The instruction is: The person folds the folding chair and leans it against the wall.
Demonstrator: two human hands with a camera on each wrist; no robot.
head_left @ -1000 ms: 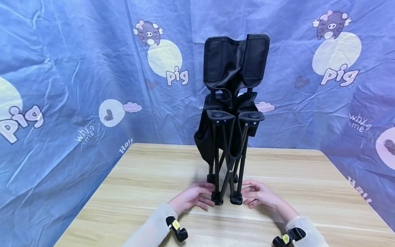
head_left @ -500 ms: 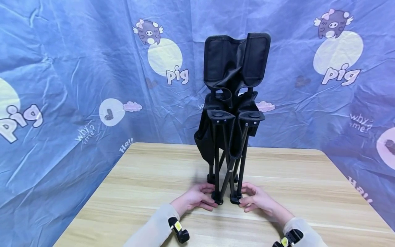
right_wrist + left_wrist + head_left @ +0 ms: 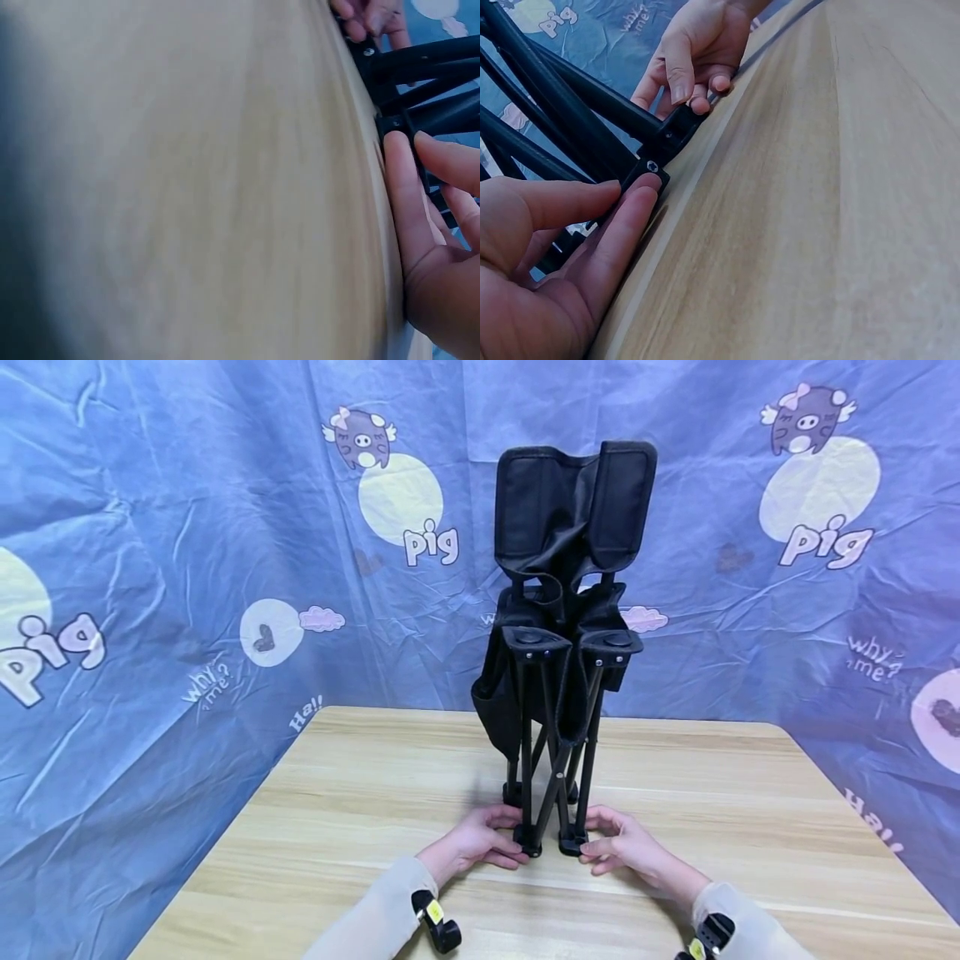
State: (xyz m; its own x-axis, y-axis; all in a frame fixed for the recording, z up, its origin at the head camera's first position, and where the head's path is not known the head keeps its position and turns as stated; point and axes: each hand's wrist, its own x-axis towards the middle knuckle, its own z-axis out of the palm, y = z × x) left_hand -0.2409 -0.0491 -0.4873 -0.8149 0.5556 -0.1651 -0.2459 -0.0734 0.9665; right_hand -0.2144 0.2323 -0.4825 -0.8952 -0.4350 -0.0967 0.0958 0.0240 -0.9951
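While the folded black camp chair [image 3: 564,610] stands upright mid-bench [image 3: 300,827], L hand [image 3: 472,843] pinches its front-left foot [image 3: 528,845] w/ thumb & fingers; R hand [image 3: 626,845] grips front-right foot [image 3: 572,843] likewise. Blue pig-print cloth [image 3: 150,527] hangs behind.

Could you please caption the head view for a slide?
Both hands, left hand and right hand, grip the front feet of a folded black camp chair standing on a wooden table.

staged recording booth | cartoon-pig backdrop cloth [image 3: 187,527] | wooden table [image 3: 750,810]
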